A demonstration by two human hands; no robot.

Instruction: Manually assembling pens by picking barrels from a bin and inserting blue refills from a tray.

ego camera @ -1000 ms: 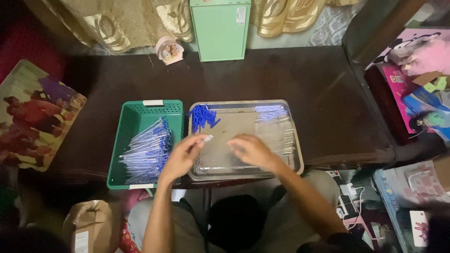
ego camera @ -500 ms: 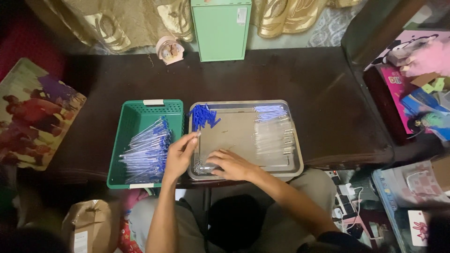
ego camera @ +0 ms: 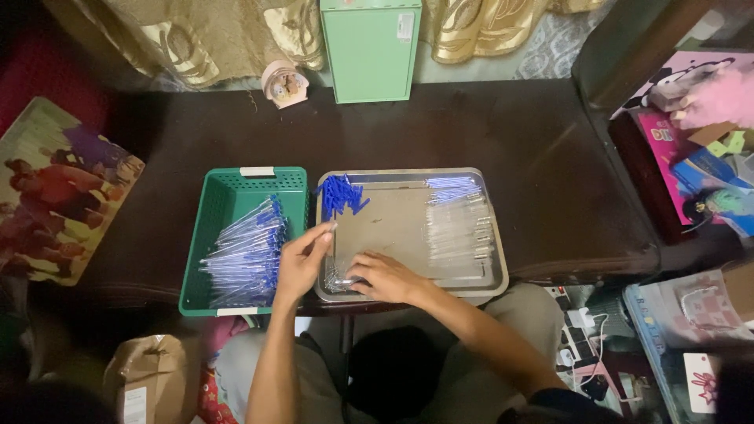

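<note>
Your right hand point(ego camera: 385, 276) rests with curled fingers on the small clear parts point(ego camera: 339, 279) in the metal tray's point(ego camera: 408, 292) near-left corner; your left hand point(ego camera: 302, 263) pinches 1. Gather them slowly, keeping them together.

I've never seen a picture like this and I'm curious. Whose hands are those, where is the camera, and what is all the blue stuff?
The camera sits on a person's head and looks straight down, so you see their own two arms and lap. In front of them is a dark table. On it stands a green basket full of finished blue pens. Beside it lies a metal tray with pen parts: a heap of blue caps in one corner, clear tubes on the other side, and small clear pieces at the near corner. The right hand rests on those small pieces. The left hand hovers at the tray's edge; what its fingers pinch is too small to tell. A green box stands at the back.
</note>
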